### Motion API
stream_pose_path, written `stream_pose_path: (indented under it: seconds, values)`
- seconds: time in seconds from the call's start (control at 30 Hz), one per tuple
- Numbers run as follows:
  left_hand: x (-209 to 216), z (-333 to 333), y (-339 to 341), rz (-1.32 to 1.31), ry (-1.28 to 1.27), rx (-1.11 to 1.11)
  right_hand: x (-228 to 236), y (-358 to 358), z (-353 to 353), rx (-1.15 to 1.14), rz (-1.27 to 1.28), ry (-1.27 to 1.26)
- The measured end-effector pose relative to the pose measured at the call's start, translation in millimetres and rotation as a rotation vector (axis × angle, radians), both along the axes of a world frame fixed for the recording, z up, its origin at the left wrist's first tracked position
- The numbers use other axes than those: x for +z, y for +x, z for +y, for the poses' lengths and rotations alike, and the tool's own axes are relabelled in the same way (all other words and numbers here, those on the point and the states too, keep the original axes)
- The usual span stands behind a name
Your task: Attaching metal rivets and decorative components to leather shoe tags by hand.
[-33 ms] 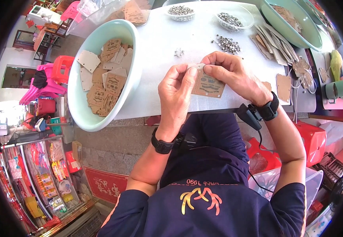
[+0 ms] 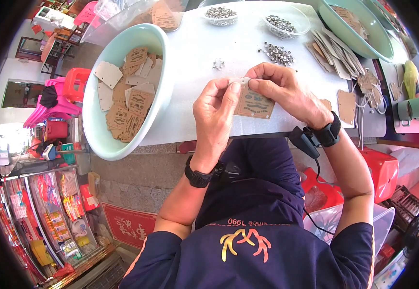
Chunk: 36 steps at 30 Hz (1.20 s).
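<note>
White table [image 2: 195,58], both hands [image 2: 216,108] pinching brown tag [image 2: 253,105]

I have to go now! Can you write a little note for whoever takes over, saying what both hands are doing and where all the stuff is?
Left hand and right hand: both pinch the top edge of one brown cardboard tag, held over the white table.
Big pale green bowl on the left: full of tags.
Loose metal eyelets and two small dishes of them lie ahead.
More tags sit stacked on the right.
Done and left: cannot tell which pile is finished.
</note>
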<state>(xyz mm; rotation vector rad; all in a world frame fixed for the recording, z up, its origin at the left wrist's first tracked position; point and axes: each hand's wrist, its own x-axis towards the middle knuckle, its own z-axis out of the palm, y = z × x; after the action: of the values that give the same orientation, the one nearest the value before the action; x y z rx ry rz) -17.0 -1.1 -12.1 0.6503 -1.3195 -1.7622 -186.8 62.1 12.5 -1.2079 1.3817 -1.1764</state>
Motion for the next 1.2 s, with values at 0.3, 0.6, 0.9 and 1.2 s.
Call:
stream_pose_path:
  seconds: [0.3,0.6,0.9,1.2]
  values:
    - [-2,0,1,-0.003,-0.087,-0.002,8,-6,0,0.099,-0.092,0.024]
    - [2,-7,1,0.185,0.181,-0.153,4,-12,1,0.124,-0.153,0.012]
    - [-5,-16,-3,0.093,-0.159,-0.172,7,-9,4,0.115,-0.194,0.021]
    - [-2,-22,-2,0.12,-0.336,-0.204,7,-8,5,0.114,-0.239,0.018]
